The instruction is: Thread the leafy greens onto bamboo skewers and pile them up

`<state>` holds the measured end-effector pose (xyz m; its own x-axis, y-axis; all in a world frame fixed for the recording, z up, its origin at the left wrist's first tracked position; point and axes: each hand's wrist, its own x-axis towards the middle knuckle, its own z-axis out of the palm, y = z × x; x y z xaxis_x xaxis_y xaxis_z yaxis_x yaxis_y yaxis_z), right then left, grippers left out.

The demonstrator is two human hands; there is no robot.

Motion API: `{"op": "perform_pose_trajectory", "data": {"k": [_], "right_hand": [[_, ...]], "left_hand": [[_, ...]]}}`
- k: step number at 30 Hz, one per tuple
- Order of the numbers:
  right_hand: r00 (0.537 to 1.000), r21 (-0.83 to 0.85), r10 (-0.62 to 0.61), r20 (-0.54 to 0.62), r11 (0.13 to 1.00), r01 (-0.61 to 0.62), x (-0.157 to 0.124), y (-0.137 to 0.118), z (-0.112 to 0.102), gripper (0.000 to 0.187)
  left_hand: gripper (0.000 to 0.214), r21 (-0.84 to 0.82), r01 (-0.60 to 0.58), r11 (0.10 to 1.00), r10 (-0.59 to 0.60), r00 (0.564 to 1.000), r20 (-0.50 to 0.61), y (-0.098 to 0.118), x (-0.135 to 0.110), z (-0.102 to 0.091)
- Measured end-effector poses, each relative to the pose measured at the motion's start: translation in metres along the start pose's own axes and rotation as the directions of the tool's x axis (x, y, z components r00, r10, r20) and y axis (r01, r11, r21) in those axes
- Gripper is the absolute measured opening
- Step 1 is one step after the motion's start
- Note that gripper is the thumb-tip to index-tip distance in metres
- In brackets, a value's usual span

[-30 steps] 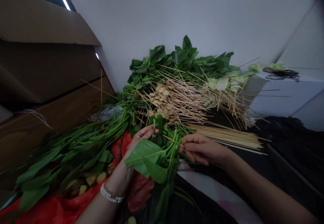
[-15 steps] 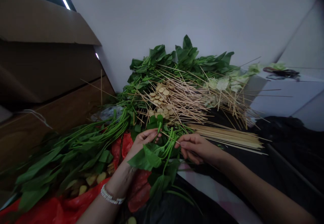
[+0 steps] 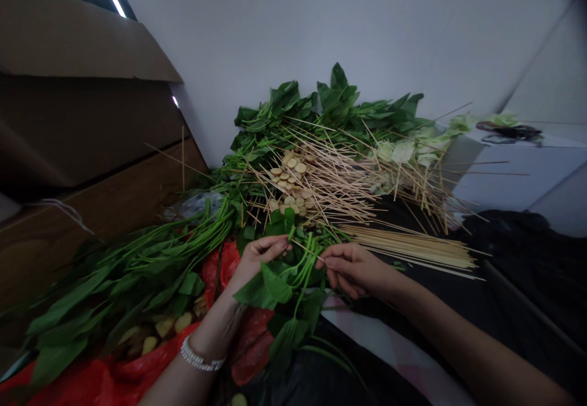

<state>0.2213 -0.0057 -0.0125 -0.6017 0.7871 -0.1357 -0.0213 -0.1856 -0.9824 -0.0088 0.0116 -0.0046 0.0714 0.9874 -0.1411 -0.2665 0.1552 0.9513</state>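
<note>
My left hand (image 3: 262,260) is closed, with thumb and forefinger pinching a leafy green stem (image 3: 291,232) near the tip of a thin wooden skewer (image 3: 300,246). Facing it, my right hand (image 3: 352,268) grips the skewer's other end between thumb and fingers. Several cut green stems (image 3: 308,262) are threaded side by side on the skewer between the two hands. Their broad leaves (image 3: 275,287) hang down in front of my left wrist. Part of the skewer is hidden by the stems and my fingers.
Behind the hands lie skewered potato slices (image 3: 293,170), leafy greens (image 3: 339,97) and skewered pale cabbage (image 3: 403,151). Bare skewers (image 3: 413,248) are stacked at right. More greens (image 3: 119,271) lie at left above a red plastic bag (image 3: 114,375) with potato slices. A cardboard box (image 3: 59,125) stands far left.
The leafy stem at my left fingertips has tilted and sits lower by the skewer tip. My right hand has barely moved.
</note>
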Motion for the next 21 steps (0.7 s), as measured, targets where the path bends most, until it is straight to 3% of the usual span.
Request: {"op": "perform_pose_trajectory", "data": {"k": [12, 21], "right_hand": [[0.999, 0.031, 0.012, -0.029, 0.999, -0.011, 0.002, 0.006, 0.011, 0.03], [0.999, 0.042, -0.007, -0.04, 0.999, 0.009, 0.006, 0.015, 0.015, 0.033]], "left_hand": [[0.03, 0.09, 0.069, 0.994, -0.076, 0.994, 0.081, 0.0, -0.001, -0.002], [0.029, 0.174, 0.017, 0.985, -0.03, 0.997, 0.07, -0.008, 0.004, -0.002]]}}
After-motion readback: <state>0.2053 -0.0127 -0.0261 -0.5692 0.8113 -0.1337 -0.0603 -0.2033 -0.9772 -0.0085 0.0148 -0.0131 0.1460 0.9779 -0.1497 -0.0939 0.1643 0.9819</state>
